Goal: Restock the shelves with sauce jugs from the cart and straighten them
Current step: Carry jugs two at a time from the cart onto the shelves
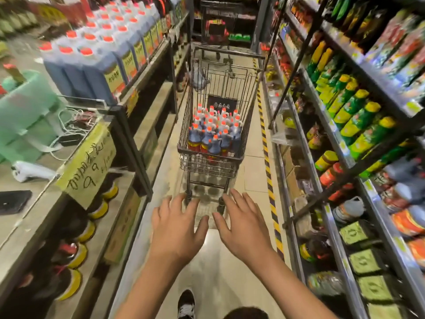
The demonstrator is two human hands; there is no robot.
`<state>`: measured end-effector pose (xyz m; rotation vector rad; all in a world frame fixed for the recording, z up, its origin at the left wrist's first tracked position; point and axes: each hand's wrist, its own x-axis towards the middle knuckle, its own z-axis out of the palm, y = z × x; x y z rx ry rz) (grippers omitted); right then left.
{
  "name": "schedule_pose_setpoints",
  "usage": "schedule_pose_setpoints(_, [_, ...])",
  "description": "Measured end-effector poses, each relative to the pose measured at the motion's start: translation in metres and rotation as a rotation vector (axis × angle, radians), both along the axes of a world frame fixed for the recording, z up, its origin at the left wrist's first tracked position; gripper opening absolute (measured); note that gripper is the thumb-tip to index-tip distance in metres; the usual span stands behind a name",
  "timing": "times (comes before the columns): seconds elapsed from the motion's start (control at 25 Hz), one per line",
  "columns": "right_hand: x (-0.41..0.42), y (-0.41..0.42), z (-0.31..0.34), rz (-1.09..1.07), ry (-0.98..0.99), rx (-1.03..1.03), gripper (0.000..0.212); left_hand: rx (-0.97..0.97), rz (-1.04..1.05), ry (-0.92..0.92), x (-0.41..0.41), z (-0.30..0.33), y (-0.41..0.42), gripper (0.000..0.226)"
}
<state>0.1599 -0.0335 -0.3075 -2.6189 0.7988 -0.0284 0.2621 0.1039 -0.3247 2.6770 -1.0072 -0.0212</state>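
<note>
A wire shopping cart (210, 155) stands in the aisle ahead, its basket holding several dark sauce jugs (215, 132) with orange caps. My left hand (178, 226) and my right hand (241, 224) are stretched out in front of me, fingers spread, short of the cart and touching nothing. On the upper left shelf stand rows of larger dark jugs (103, 49) with red caps and yellow labels.
Shelves line both sides of the narrow aisle: yellow-capped dark bottles (78, 256) low on the left, green and yellow bottles (354, 107) on the right. A second cart (218, 26) stands farther back. A handwritten price sign (88, 162) hangs at left. Yellow-black tape (268, 166) marks the floor.
</note>
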Motion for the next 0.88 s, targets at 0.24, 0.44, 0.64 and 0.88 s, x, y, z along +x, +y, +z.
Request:
schedule_pose_setpoints(0.24, [0.059,-0.047,-0.008,-0.082,0.021,0.047,0.061,-0.001,-0.080,0.025,0.074,-0.011,-0.055,0.054])
schedule_pose_setpoints(0.44, [0.102,-0.129,-0.043,-0.141,0.021,0.065,0.072,0.074,-0.147,0.083,0.123,-0.032,-0.141,0.057])
schedule_pose_setpoints(0.64, [0.166,-0.234,-0.061,-0.168,0.012,0.177,0.069,0.201,-0.169,0.095,0.190,-0.053,-0.240,0.060])
schedule_pose_setpoints(0.88, [0.239,-0.321,-0.092,-0.087,0.068,0.219,0.068,0.302,-0.182,0.073,0.258,-0.073,-0.327,0.059])
